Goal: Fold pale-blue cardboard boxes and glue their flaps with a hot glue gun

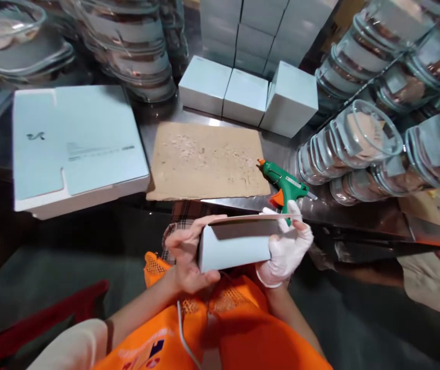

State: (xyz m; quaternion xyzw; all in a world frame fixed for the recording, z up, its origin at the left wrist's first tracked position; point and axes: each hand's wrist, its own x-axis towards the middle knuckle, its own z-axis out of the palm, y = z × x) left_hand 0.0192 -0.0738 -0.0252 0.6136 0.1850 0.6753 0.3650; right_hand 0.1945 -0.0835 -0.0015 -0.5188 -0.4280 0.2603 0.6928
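Both my hands hold a small pale-blue cardboard box [235,249] just above my lap, its flap open on top. My bare left hand [187,257] grips its left end. My right hand [287,246], in a white glove, grips its right end with fingers over the flap edge. A green glue gun [285,185] with an orange trigger lies on the steel table just beyond my right hand. A brown cardboard mat [206,162] with dried glue marks lies on the table in front of me.
A stack of flat pale-blue box blanks [73,146] sits at left. Folded boxes [243,92] are piled at the back. Stacked glass bowls [362,139] fill the right side and more glass dishes [127,46] the back left. An orange apron [235,334] covers my lap.
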